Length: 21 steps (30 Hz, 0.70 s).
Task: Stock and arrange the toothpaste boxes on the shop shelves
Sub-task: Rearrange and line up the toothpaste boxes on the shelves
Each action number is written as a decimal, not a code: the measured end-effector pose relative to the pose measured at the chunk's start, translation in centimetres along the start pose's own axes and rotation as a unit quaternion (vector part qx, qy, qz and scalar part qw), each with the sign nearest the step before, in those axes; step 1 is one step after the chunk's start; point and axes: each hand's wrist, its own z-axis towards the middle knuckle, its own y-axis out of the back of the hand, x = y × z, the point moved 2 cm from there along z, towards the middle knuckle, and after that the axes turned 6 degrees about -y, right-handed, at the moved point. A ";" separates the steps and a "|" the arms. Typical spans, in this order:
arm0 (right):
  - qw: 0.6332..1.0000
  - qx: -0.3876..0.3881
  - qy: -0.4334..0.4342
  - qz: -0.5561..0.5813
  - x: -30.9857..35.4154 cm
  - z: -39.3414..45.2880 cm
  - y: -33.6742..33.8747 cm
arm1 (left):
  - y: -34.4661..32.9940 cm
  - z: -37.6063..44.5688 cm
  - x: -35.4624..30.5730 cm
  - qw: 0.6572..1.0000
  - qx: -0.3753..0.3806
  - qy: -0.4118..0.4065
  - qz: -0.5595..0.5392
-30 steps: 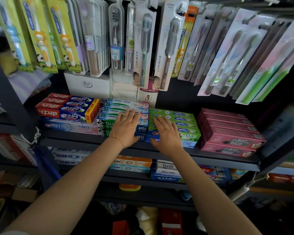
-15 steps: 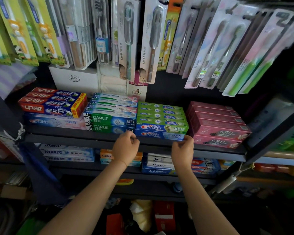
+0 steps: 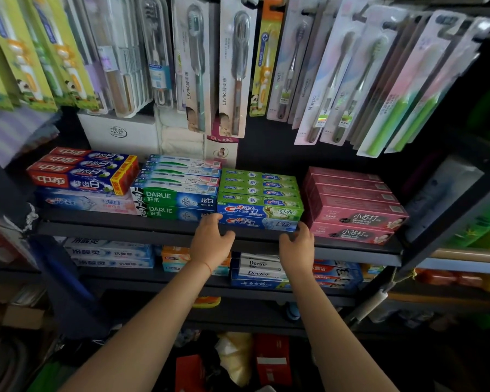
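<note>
I have both hands at the front edge of the upper shelf (image 3: 153, 229), one at each end of the bottom blue Crest box (image 3: 262, 222). My left hand (image 3: 210, 244) has its fingertips curled against the box's left end, and my right hand (image 3: 297, 247) curls its fingers at the right end; I cannot tell whether either hand truly pinches the box or only touches it. The box sits at the shelf lip, under the green Crest stack (image 3: 259, 190), which shows four tops in a row plus one front face. To the left, touching it, the Darlie stack (image 3: 178, 190) shows two front faces and four tops. Further left the red stack (image 3: 82, 171) shows four boxes on a pale Crest box (image 3: 88, 203). To the right the pink stack (image 3: 351, 205) shows two front faces and about four tops, just beside the Crest pile with a narrow dark gap. Open shelf lip runs in front of all stacks; hanging toothbrush packs (image 3: 238, 66) crowd the room above
</note>
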 end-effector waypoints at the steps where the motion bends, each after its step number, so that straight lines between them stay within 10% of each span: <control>1: 1.000 -0.008 0.008 0.000 0.0 0.0 0.1 | -0.1 0.0 -0.1 1.000 0.001 -0.001 -0.004; 21: 0.997 -0.006 -0.004 0.076 0.0 0.4 0.4 | -0.6 -0.5 0.0 1.000 -0.018 0.016 -0.016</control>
